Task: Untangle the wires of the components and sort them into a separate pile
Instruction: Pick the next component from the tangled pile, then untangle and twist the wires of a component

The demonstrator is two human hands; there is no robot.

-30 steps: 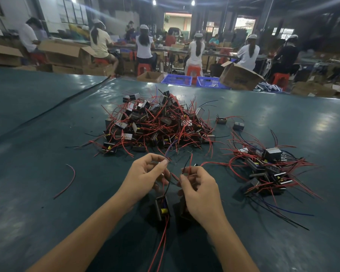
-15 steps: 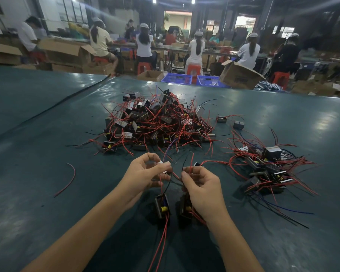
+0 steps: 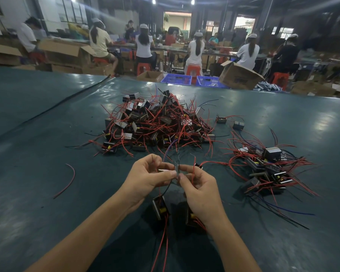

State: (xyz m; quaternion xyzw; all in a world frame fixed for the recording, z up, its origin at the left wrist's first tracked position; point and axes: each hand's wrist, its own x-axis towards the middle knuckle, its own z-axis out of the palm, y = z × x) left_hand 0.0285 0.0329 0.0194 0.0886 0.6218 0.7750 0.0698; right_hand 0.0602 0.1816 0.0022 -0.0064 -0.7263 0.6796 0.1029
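A big tangled pile of small black components with red wires (image 3: 155, 124) lies on the teal table (image 3: 37, 173) straight ahead. A smaller pile (image 3: 267, 169) lies to the right. My left hand (image 3: 147, 177) and my right hand (image 3: 200, 189) meet in front of me, both pinching the tangled wires between thumb and fingers. Two black components hang below on those wires: one (image 3: 160, 208) under my left hand, with red wires trailing toward me, and one (image 3: 191, 217) partly hidden under my right wrist.
A loose red wire (image 3: 68, 181) lies on the table to the left. Two single components (image 3: 221, 120) (image 3: 238, 125) sit between the piles. Past the far edge are cardboard boxes (image 3: 239, 76), blue crates (image 3: 176, 78) and several seated people at benches.
My hands have drawn closer together, fingertips now touching over the wires. The two components still hang below them. The piles have not moved.
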